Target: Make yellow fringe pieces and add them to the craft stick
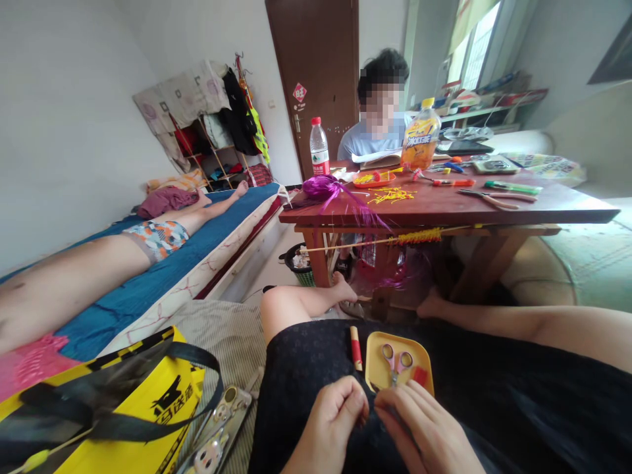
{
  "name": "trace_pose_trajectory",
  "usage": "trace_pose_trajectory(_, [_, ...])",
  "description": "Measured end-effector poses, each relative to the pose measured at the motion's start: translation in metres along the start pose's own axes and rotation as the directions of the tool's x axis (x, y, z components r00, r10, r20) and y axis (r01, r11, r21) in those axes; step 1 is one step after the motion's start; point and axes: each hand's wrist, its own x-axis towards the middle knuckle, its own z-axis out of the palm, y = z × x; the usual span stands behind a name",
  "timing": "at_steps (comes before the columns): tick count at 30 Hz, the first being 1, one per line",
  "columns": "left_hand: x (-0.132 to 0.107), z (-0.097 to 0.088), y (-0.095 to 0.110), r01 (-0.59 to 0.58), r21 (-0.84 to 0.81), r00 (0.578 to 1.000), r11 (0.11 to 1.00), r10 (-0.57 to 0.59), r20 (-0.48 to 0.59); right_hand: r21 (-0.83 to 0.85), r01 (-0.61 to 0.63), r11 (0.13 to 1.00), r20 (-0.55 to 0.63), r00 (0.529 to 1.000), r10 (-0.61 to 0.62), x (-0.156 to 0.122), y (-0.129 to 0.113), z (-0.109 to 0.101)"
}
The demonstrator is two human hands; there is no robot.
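Over my lap, my left hand (340,411) is closed, thumb pressed against curled fingers. My right hand (417,421) is pinched close beside it, fingertips angled toward the left hand. Whatever they grip is too small or too hidden to make out. Just beyond the right hand, a yellow tray (424,343) rests on my dark clothing. Scissors with pink handles (390,359) lie in it, beside a small red piece (420,376). To the left of the tray is a short red-and-tan stick-like roll (356,349).
A wooden table (553,209) ahead holds pliers (488,197), yellow pieces (391,195), purple strands (323,187) and bottles. A stick wrapped in yellow (417,236) runs along its edge. One person (348,141) sits behind it; another lies on the bed (113,306). A yellow bag (133,401) stands left.
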Motion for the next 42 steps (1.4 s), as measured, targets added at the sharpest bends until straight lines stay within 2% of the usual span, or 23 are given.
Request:
trace_pose_trajectory(4, [0.0, 0.0, 0.001, 0.005, 0.002, 1.0, 1.0, -0.005, -0.003, -0.033, 0.01, 0.999, -0.01, 1.0, -0.01, 0.001, -0.001, -0.001])
trace_pose_trajectory(10, [-0.001, 0.002, 0.001, -0.028, 0.094, 0.999, 0.995, 0.03, -0.024, -0.132, 0.11, 0.985, 0.053, 0.993, -0.104, 0.011, -0.007, -0.008])
trace_pose_trajectory(13, [-0.001, 0.003, 0.001, -0.035, 0.113, 0.999, 0.993, 0.036, -0.013, -0.127, 0.107, 0.986, 0.038, 0.994, -0.103, 0.014, -0.009, -0.009])
trace_pose_trajectory(15, [-0.002, 0.004, 0.001, -0.044, 0.133, 0.999, 0.99, 0.046, -0.013, -0.104, 0.107, 0.989, 0.084, 0.992, -0.098, 0.013, -0.009, -0.011])
trace_pose_trajectory(17, [-0.002, 0.003, 0.001, -0.047, 0.151, 0.998, 0.987, 0.053, -0.034, -0.078, 0.069, 0.995, 0.128, 0.99, -0.059, 0.01, -0.006, -0.012])
trace_pose_trajectory(21, [-0.001, -0.001, 0.003, -0.058, 0.207, 0.992, 0.977, 0.079, -0.094, -0.033, -0.043, 0.999, 0.066, 0.997, 0.045, 0.004, 0.0, -0.011])
trace_pose_trajectory(23, [-0.001, -0.001, 0.002, -0.073, 0.255, 0.989, 0.964, 0.102, -0.104, -0.02, -0.039, 0.999, 0.062, 0.997, 0.04, 0.005, 0.001, -0.01])
trace_pose_trajectory(26, [-0.002, -0.001, 0.001, -0.076, 0.309, 0.986, 0.948, 0.118, -0.121, -0.035, 0.031, 0.999, 0.162, 0.986, -0.025, 0.01, 0.001, -0.01])
trace_pose_trajectory(28, [-0.003, -0.001, 0.001, -0.064, 0.331, 0.983, 0.941, 0.116, -0.14, -0.049, 0.057, 0.997, 0.184, 0.982, -0.047, 0.011, 0.003, -0.011])
trace_pose_trajectory(32, [-0.003, -0.001, 0.001, -0.045, 0.347, 0.983, 0.937, 0.102, -0.149, -0.015, -0.034, 0.999, 0.081, 0.996, 0.035, 0.005, 0.005, -0.01])
trace_pose_trajectory(36, [-0.001, 0.002, 0.001, -0.048, 0.384, 0.985, 0.922, 0.109, -0.137, 0.058, -0.085, 0.995, 0.129, 0.989, 0.077, 0.005, 0.001, -0.006])
trace_pose_trajectory(39, [-0.004, -0.001, 0.004, -0.126, 0.489, 0.953, 0.863, 0.242, -0.181, 0.096, -0.186, 0.978, 0.171, 0.971, 0.168, 0.005, 0.002, -0.005])
trace_pose_trajectory(42, [-0.01, -0.008, 0.01, -0.19, 0.611, 0.863, 0.769, 0.428, -0.27, 0.119, -0.291, 0.949, 0.151, 0.95, 0.273, 0.002, 0.006, -0.006])
